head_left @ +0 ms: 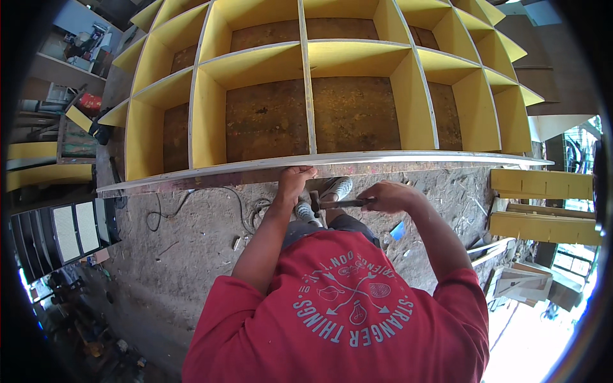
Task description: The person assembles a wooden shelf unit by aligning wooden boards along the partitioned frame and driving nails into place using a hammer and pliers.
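Yellow plywood shelving lattice (412,105) lies atop a stained workbench (230,178). At the lattice's near edge, the left hand (295,181) curls, perhaps for steadiness; its grip is unclear. Just nearer than the lattice, the right hand (391,196) grips a hammer (346,204) by its handle, likely for control.

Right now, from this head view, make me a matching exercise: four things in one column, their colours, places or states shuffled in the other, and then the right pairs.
Things:
1. Left hand
2. Shirt
3. Right hand
4. Scrap on the ground near the right forearm

Matches:
A. gripping a hammer
B. blue
C. at the near edge of the yellow compartment unit
D. red

Right pairs: 1-C, 2-D, 3-A, 4-B
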{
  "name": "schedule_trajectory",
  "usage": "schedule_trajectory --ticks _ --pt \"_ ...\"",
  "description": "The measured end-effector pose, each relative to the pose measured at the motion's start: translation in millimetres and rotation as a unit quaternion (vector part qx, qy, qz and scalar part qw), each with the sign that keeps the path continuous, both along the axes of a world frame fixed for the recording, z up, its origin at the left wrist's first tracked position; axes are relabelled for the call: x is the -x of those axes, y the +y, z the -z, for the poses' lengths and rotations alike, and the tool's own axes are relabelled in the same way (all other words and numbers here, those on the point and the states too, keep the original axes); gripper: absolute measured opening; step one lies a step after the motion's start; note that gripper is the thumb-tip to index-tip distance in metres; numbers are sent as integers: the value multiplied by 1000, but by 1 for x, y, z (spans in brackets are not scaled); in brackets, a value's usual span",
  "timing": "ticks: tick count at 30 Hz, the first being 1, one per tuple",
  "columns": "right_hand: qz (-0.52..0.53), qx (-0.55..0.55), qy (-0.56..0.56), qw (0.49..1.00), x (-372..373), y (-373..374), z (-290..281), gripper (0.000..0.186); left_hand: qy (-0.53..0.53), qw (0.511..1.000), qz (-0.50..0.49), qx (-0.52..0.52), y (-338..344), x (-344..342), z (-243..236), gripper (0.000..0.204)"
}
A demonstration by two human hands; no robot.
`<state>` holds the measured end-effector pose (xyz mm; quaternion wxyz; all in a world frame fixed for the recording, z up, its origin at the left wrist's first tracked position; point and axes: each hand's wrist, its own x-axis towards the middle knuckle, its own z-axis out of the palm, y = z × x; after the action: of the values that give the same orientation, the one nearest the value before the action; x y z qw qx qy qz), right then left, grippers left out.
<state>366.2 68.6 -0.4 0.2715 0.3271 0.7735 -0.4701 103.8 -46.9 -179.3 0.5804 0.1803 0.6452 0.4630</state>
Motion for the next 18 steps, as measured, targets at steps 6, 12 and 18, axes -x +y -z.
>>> schedule_trajectory --ticks 6,12,18 --pt "1 -31 10 999 -11 8 24 43 -9 1000 0 12 4 -4 -14 17" --pt "8 -15 -12 1000 -3 9 25 38 2 1000 -14 19 1 -3 -11 19" --pt "-52 14 32 998 -7 12 28 39 0 1000 -14 16 1 -5 -7 21"
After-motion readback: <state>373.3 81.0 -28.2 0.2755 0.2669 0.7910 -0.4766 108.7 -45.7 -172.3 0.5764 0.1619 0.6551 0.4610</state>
